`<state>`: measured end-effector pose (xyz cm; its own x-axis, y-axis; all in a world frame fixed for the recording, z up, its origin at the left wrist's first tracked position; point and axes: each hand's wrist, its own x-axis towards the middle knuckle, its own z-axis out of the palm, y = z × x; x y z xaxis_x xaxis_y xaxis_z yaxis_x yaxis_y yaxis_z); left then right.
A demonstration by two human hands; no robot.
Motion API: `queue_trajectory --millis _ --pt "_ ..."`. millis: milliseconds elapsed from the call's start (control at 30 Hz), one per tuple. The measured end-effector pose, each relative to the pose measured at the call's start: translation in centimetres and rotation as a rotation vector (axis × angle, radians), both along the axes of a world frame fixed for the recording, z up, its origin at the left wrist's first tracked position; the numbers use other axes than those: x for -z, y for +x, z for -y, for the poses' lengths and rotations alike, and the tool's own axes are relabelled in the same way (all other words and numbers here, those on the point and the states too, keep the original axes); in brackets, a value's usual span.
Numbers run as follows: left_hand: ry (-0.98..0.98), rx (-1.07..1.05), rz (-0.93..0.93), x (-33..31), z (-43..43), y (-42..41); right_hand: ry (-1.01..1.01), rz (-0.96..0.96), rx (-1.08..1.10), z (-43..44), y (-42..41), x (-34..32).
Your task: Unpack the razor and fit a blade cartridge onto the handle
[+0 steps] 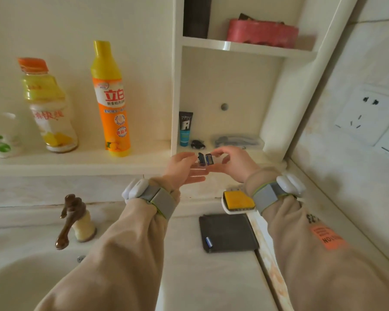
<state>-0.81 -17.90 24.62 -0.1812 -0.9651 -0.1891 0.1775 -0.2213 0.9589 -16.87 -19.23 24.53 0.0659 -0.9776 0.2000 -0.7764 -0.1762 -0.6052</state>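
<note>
Both hands are raised in front of the lower cabinet shelf. My left hand (184, 167) pinches a clear cartridge holder (203, 160) with two dark blade cartridges in it, one showing a blue strip. My right hand (231, 162) touches the holder's right side, fingers curled around it. On the shelf behind lies the razor handle in its clear plastic pack (237, 141). A small black part (197, 144) sits beside the pack. Another blue-striped cartridge (209, 241) rests on a dark cloth on the counter.
A black-and-blue tube (185, 129) stands on the shelf. An orange detergent bottle (111, 99) and a drink bottle (48, 106) stand on the ledge at left. Below are a brown faucet (71, 218), the sink (20, 277), a dark cloth (228, 232) and a yellow sponge (238, 199).
</note>
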Motion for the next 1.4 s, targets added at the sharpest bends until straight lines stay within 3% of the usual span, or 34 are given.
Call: queue_trajectory --millis 233,1033,1400 --pt "-0.058 0.016 0.127 0.7 0.4 0.9 0.019 0.044 0.026 1.6 1.3 0.3" --pt "-0.095 0.08 0.226 0.7 1.4 1.1 -0.016 0.085 0.085 2.4 2.4 0.8" --pt "-0.071 0.059 0.189 1.2 1.5 1.8 -0.109 0.005 0.092 1.6 3.2 1.0"
